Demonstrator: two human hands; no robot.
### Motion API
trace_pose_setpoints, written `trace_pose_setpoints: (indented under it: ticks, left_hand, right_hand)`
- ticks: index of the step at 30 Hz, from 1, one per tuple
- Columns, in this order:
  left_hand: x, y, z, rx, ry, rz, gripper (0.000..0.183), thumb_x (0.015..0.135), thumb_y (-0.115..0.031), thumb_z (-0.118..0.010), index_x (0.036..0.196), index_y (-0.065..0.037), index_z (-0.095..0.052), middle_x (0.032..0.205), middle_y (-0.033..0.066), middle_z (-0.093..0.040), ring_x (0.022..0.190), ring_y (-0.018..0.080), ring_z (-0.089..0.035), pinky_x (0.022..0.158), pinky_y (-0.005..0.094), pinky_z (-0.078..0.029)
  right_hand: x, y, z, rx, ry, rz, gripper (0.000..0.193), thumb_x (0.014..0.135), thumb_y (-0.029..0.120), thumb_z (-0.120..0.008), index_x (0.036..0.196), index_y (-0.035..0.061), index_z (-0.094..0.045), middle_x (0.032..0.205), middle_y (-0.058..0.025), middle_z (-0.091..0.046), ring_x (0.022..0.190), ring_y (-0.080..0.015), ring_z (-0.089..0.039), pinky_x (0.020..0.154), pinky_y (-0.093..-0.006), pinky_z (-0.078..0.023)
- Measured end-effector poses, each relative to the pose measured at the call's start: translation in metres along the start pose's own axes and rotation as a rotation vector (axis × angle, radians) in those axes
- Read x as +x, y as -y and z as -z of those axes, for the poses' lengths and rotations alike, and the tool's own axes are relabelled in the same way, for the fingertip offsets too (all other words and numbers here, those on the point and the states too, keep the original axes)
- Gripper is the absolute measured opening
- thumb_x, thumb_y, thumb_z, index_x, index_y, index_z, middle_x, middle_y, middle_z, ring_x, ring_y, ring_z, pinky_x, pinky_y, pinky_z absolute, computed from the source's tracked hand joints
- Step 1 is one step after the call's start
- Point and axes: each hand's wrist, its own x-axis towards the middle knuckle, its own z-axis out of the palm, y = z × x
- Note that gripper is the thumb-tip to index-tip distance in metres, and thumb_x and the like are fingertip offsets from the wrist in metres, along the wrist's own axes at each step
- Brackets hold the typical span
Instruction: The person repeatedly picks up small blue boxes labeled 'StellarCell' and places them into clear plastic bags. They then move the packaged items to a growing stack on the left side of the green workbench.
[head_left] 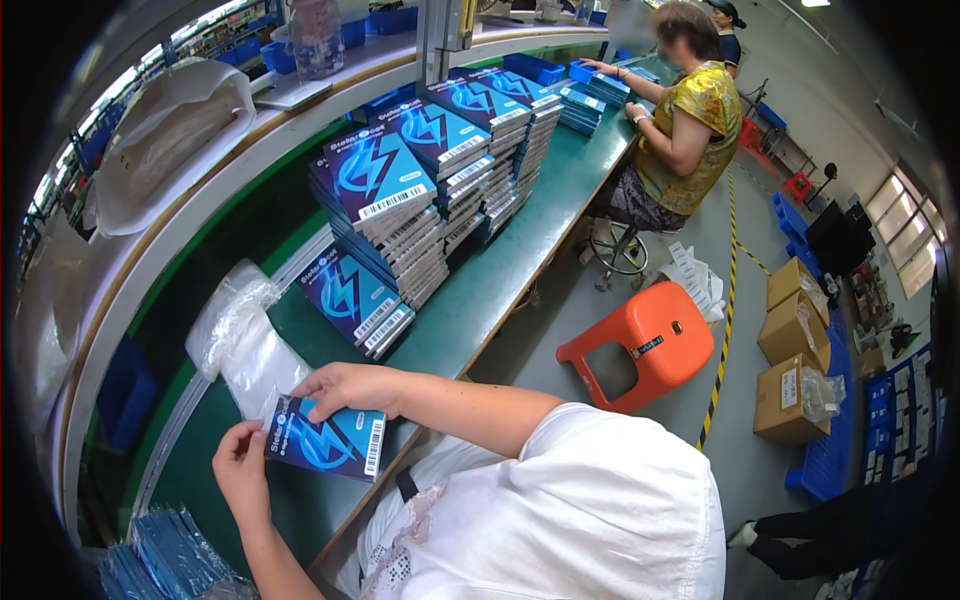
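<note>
A flat rectangular carton (342,450) of smooth printed card, navy and cyan with a lightning-bolt motif, has a white barcode strip at its right end. Beyond it, to the left, lies a loose pile of clear plastic bags (258,345), thin, glossy and crumpled at the far end. Similar cartons form a short stack (350,298) and, farther off, tall, slightly uneven stacks (378,185). At near left are blue packets (172,552) in shiny, wrinkled film.

The carton lies between the two hands, face up and slightly tilted. The left hand (241,462) pinches its left edge near the far corner, thumb and forefinger close together; the right hand (345,388) grips its far edge, bent fingers against the printed face. Their hold on the underside is hidden.

The carton's right end reaches the long edge of the smooth green worktable (470,335) in this view. A bare strip of tabletop runs to the right of the stacks, and more lies left of the left hand, bounded by a pale rail (168,452). Past the table edge, well apart, stands an orange plastic stool (655,345)
</note>
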Motion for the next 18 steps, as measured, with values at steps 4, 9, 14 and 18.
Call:
trace_pose_setpoints:
  ticks: [4, 9, 14, 18]
  left_hand:
    - [0.001, 0.004, 0.005, 0.170, 0.018, -0.136, 0.013, 0.082, 0.003, -0.057, 0.093, 0.002, -0.064, 0.083, 0.0027, -0.058, 0.072, 0.0091, -0.054, 0.066, 0.0212, -0.043]
    - [-0.023, -0.026, -0.013, 0.333, 0.051, -0.272, 0.020, 0.078, 0.006, -0.056, 0.097, 0.002, -0.063, 0.081, 0.0071, -0.058, 0.074, 0.0125, -0.056, 0.071, 0.0251, -0.045]
    - [-0.036, -0.035, -0.010, 0.293, 0.090, -0.256, 0.029, 0.080, 0.003, -0.057, 0.109, 0.000, -0.059, 0.082, 0.0076, -0.062, 0.074, 0.0114, -0.056, 0.070, 0.0263, -0.046]
    - [-0.042, -0.014, -0.013, -0.255, -0.024, -0.001, 0.032, 0.090, -0.011, -0.057, 0.119, -0.002, -0.049, 0.093, 0.0070, -0.062, 0.079, 0.0097, -0.056, 0.068, 0.0234, -0.045]
  right_hand:
    - [0.003, -0.011, -0.004, -0.122, -0.278, 0.124, 0.052, 0.080, -0.002, -0.058, 0.128, -0.0112, -0.041, 0.111, -0.0170, -0.059, 0.099, -0.0177, -0.059, 0.084, -0.0275, -0.050]
    - [-0.001, -0.013, -0.015, -0.129, -0.377, 0.151, 0.033, 0.080, 0.000, -0.063, 0.109, -0.0067, -0.051, 0.098, -0.0113, -0.059, 0.090, -0.0138, -0.058, 0.077, -0.0241, -0.048]
    - [-0.012, -0.006, -0.025, -0.167, -0.437, 0.254, 0.020, 0.078, 0.004, -0.070, 0.091, -0.0015, -0.056, 0.082, -0.0060, -0.062, 0.076, -0.0088, -0.058, 0.070, -0.0214, -0.047]
    - [-0.018, -0.008, -0.039, -0.131, -0.438, 0.332, 0.016, 0.077, 0.009, -0.073, 0.079, 0.0009, -0.059, 0.073, -0.0037, -0.063, 0.067, -0.0072, -0.057, 0.062, -0.0204, -0.046]
